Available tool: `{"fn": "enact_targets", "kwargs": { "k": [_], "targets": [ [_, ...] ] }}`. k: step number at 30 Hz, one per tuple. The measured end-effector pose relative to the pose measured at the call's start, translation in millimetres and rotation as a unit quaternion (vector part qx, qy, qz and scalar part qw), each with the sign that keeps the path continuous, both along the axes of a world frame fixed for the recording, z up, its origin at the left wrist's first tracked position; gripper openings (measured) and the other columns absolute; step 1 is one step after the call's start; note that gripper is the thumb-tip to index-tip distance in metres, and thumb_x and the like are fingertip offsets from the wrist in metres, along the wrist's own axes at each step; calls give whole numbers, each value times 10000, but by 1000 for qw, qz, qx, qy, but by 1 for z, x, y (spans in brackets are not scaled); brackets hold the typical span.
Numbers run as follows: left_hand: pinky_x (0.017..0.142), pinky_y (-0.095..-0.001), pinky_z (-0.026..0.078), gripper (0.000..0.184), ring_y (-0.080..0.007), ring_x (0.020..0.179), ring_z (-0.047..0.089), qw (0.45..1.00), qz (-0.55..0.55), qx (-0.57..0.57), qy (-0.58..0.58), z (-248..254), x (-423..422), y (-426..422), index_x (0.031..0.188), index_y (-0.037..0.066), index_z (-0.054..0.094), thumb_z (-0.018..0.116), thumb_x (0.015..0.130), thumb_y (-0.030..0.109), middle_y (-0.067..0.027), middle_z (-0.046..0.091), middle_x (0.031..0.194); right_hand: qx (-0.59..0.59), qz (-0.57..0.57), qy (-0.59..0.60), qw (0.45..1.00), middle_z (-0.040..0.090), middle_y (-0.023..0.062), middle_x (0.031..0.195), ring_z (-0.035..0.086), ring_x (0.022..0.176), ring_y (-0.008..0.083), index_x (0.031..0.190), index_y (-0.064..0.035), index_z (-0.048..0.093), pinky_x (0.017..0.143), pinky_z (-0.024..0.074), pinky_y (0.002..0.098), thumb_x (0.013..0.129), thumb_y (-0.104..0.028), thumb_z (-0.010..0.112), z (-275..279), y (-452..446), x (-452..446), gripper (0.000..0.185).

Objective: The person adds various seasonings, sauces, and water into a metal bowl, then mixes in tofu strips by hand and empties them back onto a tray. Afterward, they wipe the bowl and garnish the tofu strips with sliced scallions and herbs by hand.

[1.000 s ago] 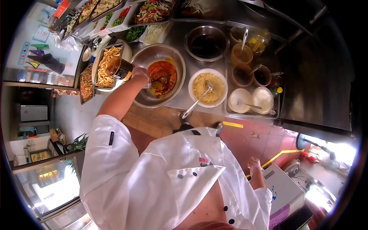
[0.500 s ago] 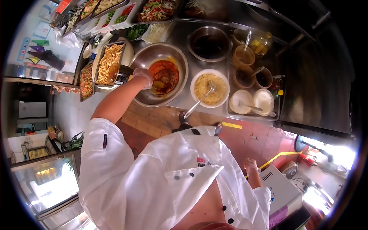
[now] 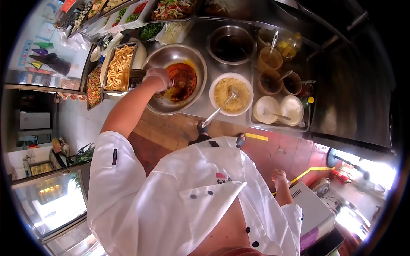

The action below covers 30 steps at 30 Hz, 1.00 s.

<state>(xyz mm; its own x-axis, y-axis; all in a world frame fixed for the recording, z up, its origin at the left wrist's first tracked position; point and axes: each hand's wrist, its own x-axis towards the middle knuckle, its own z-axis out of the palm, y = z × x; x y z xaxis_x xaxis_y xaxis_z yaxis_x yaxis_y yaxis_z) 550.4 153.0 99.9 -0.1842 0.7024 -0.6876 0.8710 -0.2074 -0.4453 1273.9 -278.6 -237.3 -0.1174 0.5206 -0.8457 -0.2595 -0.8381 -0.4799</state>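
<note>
Above the left side of the bowl (image 3: 188, 54), the left hand (image 3: 159, 80), in a clear glove, grips a bottle (image 3: 125, 80) laid almost flat, its base pointing away from the bowl. The right hand (image 3: 279, 177) hangs well apart from the bowl, fingers bent; whether it is closed, I cannot tell. Red sauce (image 3: 183, 81) lies in the bowl. The step in hand looks like tipping the bottle over it, which calls for a steady wrist and the mouth kept inside the rim.

The steel tabletop (image 3: 197, 38) carries a tray of pale strips (image 3: 121, 64) left of the bowl, a basin (image 3: 232, 45) of dark liquid and a ladle (image 3: 218, 112) in yellow mince (image 3: 230, 91) right of it, and vegetables (image 3: 173, 9) beyond. Nearer than the bowl, red floor (image 3: 277, 153) shows a yellow stripe (image 3: 314, 170).
</note>
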Motion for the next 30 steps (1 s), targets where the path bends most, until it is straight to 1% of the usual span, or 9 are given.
{"fn": "enact_targets", "kwargs": {
  "k": [4,7,11,14,17,19,21,26,30],
  "targets": [
    [779,-403,566,299,-257,1037,695,987,92,126,-49,-5,-24,12,1065,118,757,695,817,274,-124,723,1100,-122,113,-260,951,637,78,730,634,578,182,866,-83,609,478,502,322,978,-186,524,2,9,-24,174],
    [763,-421,582,345,-267,1054,694,995,39,87,13,-8,-32,11,1108,101,743,683,825,289,-99,720,1146,-111,14,-191,975,630,78,707,633,567,191,827,-81,606,496,520,319,955,-175,567,33,16,-31,163],
    [770,-423,579,373,-275,1051,689,993,-104,-10,57,-24,-38,5,1108,80,737,656,875,360,-106,714,1154,-144,80,-287,944,628,84,686,628,551,201,783,-76,612,485,512,327,916,-150,621,39,11,-42,152],
    [874,-387,518,510,-295,1038,679,978,182,47,-88,46,1,2,1106,60,728,616,920,522,-150,714,1099,-34,18,-73,997,627,87,676,627,545,208,756,-71,618,462,492,338,887,-128,642,10,-14,-9,145],
    [884,-393,521,470,-277,1037,689,954,204,187,-119,21,-26,-3,1040,35,739,614,927,473,-162,713,1104,97,98,48,989,625,94,670,633,552,221,754,-63,620,465,503,338,900,-145,605,8,-2,-8,169],
    [877,-389,529,467,-274,1047,687,982,118,136,-51,-5,-37,-4,1070,56,741,627,912,481,-152,716,1115,-75,32,-109,991,617,88,663,621,545,211,761,-52,624,475,507,333,883,-130,616,19,16,-18,145],
    [867,-384,538,459,-266,1055,685,998,-49,27,43,-17,-39,-10,1078,78,749,637,900,486,-138,717,1128,-66,52,-154,984,610,86,652,606,531,205,767,-45,625,466,495,335,896,-146,615,31,31,-25,164],
    [872,-386,532,524,-322,1050,679,968,181,111,-133,27,-19,-12,1082,40,738,570,940,515,-169,720,1085,-61,205,-297,931,581,53,634,573,529,180,748,-77,598,441,426,314,957,-128,523,58,53,-51,228],
    [827,-395,541,411,-297,1000,696,988,104,105,-44,-8,-38,-16,1066,67,743,596,916,421,-157,722,1068,-108,104,-268,952,580,71,624,573,530,189,739,-66,589,444,417,312,964,-151,518,58,68,-57,250]
  ]
}}
